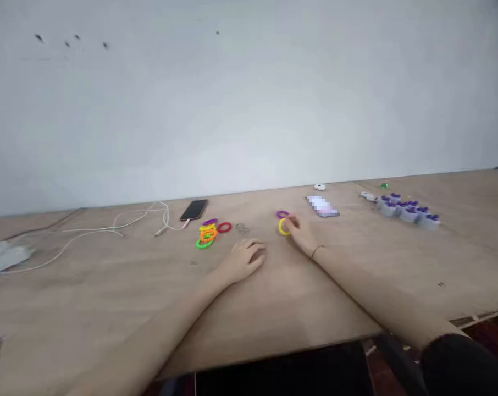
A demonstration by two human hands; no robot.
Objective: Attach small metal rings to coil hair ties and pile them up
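The right hand [302, 234] appears to pinch a yellow ring [281, 227] by its near edge at a wood-grained table [274, 308], just in front of a purple ring [279, 215]; the left hand [245, 259] rests there, fingers loosely parted, holding nothing. A shallow fingertip grip could let the round band slip or nudge its neighbor. Ridged coils, 1 green [203, 245] and 1 orange [209, 240], overlap near a flat black phone [194, 209].

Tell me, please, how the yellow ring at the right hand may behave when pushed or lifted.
The yellow ring is probably light, being thin around an open middle. It looks round at the right hand, so it is unlikely to flop. Being round, it might roll if stood on edge.
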